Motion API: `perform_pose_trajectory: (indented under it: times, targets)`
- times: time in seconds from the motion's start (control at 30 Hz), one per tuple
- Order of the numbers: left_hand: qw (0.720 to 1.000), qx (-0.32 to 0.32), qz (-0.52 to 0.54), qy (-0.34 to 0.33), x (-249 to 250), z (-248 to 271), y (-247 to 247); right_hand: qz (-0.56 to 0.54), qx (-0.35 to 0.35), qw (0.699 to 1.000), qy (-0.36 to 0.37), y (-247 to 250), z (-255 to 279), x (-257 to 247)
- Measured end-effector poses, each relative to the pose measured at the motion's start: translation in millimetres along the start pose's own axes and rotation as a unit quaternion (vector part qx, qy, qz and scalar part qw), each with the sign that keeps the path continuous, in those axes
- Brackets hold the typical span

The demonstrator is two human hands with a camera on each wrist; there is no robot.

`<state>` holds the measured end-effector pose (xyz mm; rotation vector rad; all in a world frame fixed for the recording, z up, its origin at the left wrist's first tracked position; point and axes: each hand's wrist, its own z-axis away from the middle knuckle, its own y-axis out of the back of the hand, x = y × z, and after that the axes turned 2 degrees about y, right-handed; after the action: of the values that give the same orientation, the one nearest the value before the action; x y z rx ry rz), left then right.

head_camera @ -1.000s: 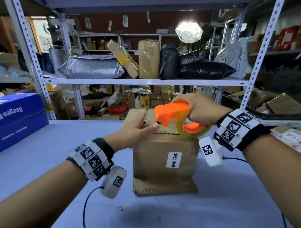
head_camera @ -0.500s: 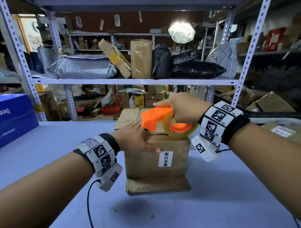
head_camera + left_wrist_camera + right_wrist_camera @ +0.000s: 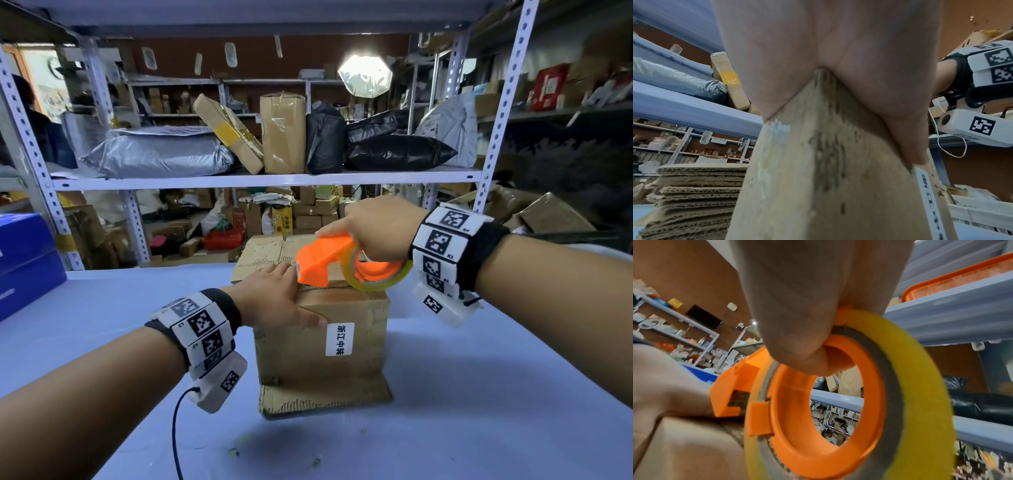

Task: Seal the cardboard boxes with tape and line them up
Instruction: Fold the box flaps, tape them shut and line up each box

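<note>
Holding the orange tape dispenser [image 3: 325,262] in my right hand [image 3: 376,233], fingers hooked through its ring, I have its toothed front edge down on the top of the cardboard box [image 3: 322,342]. The yellowish tape roll [image 3: 376,279] sits on the dispenser, resting on the box's top near its right edge. My left hand [image 3: 274,301] grips the box's upper left corner, fingers lying flat on top and the thumb pressed against the front face beside a white label [image 3: 339,339]. The box stands upright mid-counter [image 3: 496,394], one flap [image 3: 325,394] splayed out flat at its base. A blue box [image 3: 24,260] lies far left.
</note>
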<state>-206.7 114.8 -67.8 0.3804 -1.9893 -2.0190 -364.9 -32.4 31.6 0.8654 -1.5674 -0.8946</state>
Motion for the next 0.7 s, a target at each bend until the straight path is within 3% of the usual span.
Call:
perform_pose_trajectory:
  times: [0.47,0.7]
  targets:
    - [1.0,0.013,0.004,-0.005,-2,1,-1,0.044,0.011,0.999,0.018,-3,6,8]
    - [0.999,0.019,0.002,0.027,0,2,-1,0.05,0.012,0.999,0.015,-5,10,11]
